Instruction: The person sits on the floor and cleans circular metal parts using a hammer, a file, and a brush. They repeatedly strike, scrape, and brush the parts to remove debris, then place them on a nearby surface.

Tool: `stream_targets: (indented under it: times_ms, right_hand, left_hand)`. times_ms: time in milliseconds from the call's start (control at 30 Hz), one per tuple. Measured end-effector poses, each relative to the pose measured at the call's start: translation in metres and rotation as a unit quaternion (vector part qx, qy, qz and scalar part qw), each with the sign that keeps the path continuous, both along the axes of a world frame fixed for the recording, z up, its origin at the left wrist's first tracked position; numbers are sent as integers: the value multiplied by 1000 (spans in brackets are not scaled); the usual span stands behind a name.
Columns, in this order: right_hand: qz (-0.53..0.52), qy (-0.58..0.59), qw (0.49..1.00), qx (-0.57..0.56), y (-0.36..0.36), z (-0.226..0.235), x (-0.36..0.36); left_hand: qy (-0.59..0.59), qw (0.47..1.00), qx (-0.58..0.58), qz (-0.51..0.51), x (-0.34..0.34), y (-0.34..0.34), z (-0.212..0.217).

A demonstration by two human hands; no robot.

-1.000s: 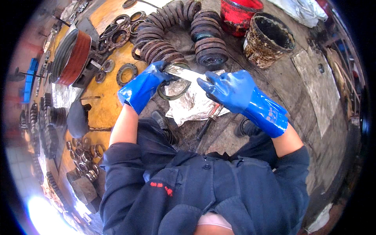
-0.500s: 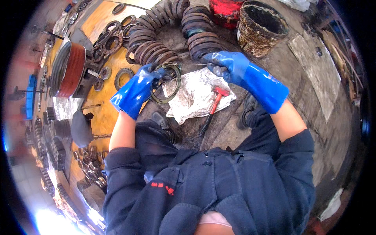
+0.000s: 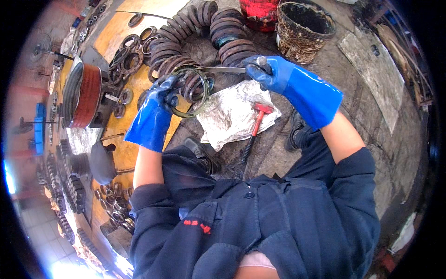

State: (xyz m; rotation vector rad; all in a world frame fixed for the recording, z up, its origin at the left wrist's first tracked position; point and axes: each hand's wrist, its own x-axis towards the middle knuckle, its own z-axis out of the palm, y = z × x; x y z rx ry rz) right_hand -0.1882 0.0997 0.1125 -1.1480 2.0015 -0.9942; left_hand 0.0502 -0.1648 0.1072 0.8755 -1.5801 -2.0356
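Observation:
In blue rubber gloves, both hands are raised over a white cloth bundle. My left hand is closed on the left side of a thin, dark greenish metal ring, held up and tilted. My right hand makes a fist round a knife, its handle hidden in the glove. The narrow knife blade points left and its tip reaches the upper rim of the ring; whether it touches cannot be told. On the bundle lies a hammer with a red head and black grip.
Rows of rusty rings stand beyond my hands. A grimy bucket and a red bucket are at the far right. Loose rings and a large reddish-brown drum lie left. My boots flank the bundle.
The left hand has moved a little left with the ring, turning it. In my right hand the knife has rolled, so its flat side now shows instead of a thin edge.

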Motion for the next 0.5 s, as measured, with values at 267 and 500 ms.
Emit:
stream_targets:
  times_ms: [267,500]
  right_hand:
    - [-29,-141,990,-1,2,12,11]
    - [-97,-267,959,17,7,29,24]
  left_hand:
    - [114,991,61,-35,2,-8,8]
    - [164,980,94,-65,4,-13,14]
